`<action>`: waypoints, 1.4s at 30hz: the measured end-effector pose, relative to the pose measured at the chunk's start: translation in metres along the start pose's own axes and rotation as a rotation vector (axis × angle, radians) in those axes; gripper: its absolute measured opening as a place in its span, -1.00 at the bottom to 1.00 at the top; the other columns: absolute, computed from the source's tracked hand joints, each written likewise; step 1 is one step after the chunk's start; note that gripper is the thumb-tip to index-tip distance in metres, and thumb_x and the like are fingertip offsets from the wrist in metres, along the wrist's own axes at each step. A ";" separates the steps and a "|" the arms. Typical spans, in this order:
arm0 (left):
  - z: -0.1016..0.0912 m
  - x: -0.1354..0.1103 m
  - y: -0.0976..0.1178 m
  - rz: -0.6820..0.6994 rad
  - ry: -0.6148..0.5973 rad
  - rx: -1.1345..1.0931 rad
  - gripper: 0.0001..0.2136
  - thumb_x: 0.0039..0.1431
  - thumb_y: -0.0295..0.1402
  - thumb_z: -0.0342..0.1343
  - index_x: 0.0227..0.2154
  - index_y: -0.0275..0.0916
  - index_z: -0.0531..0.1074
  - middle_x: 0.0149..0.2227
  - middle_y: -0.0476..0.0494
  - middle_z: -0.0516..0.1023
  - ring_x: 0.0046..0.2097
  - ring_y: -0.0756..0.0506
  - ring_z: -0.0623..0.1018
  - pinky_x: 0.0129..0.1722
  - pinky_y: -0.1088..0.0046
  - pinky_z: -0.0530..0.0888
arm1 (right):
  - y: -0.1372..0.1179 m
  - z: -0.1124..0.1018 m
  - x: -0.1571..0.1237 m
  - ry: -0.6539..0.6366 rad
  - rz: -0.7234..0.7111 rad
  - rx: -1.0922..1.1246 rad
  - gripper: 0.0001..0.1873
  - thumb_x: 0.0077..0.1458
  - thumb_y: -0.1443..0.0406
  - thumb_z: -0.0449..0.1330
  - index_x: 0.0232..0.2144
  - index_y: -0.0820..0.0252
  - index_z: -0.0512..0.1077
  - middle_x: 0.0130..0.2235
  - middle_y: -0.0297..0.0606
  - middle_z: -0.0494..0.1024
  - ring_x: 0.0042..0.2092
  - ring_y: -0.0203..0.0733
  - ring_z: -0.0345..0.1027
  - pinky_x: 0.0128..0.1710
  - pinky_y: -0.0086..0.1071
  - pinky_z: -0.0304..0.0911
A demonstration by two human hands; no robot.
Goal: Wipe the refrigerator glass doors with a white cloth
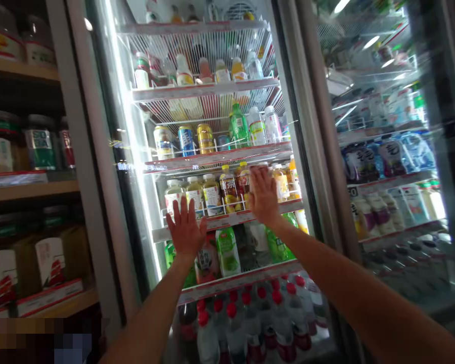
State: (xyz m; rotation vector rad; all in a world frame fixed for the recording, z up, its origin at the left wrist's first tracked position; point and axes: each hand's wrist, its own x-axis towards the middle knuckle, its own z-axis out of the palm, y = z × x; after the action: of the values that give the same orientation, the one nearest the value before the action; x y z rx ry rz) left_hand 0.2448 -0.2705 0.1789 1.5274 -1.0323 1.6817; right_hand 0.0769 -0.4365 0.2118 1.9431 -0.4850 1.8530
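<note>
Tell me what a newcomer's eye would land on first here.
The left hand and, higher, the right hand stand out, raised open before the lit fridge. Next come the green bottle beside cans above them, and red-capped bottles crowded at the bottom.

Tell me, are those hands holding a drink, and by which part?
Nothing looks held: the left hand and the right hand are both open, raised in front of the shelves of drinks.

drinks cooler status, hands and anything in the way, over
Left hand open, empty. Right hand open, empty, partly hiding shelved bottles. Drinks cooler stocked, touch unclear. Can't tell if glass is in the way.
</note>
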 end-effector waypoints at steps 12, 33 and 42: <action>0.000 -0.001 0.000 -0.001 -0.015 -0.012 -0.43 0.20 -0.14 -0.13 0.22 -0.28 0.00 0.27 -0.27 0.01 0.30 -0.24 -0.08 0.23 0.05 -0.16 | 0.075 -0.013 -0.019 0.111 0.236 -0.099 -0.41 0.14 0.29 -0.15 0.21 0.37 0.03 0.25 -0.05 0.06 0.29 0.04 -0.22 0.19 0.08 -0.18; -0.001 0.000 0.001 -0.023 -0.017 -0.028 -0.43 0.20 -0.13 -0.14 0.22 -0.26 0.02 0.26 -0.27 0.03 0.31 -0.22 -0.08 0.23 0.07 -0.16 | 0.039 -0.010 -0.053 0.052 0.167 -0.032 -0.36 0.14 0.29 -0.12 0.26 0.33 -0.10 0.27 -0.05 0.00 0.31 0.00 -0.34 0.21 0.03 -0.18; -0.001 -0.001 0.000 -0.013 -0.018 -0.010 -0.44 0.20 -0.13 -0.15 0.21 -0.28 0.03 0.26 -0.27 0.04 0.31 -0.20 -0.08 0.24 0.09 -0.16 | 0.003 -0.003 -0.069 -0.013 -0.154 0.057 -0.43 0.15 0.30 -0.12 0.23 0.21 0.01 0.24 -0.20 0.12 0.30 -0.14 -0.26 0.26 -0.04 -0.32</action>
State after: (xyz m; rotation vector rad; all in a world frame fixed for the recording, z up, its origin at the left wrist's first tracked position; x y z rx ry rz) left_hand 0.2446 -0.2695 0.1781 1.5426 -1.0364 1.6546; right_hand 0.0686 -0.4398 0.1437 1.9707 -0.2805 1.7757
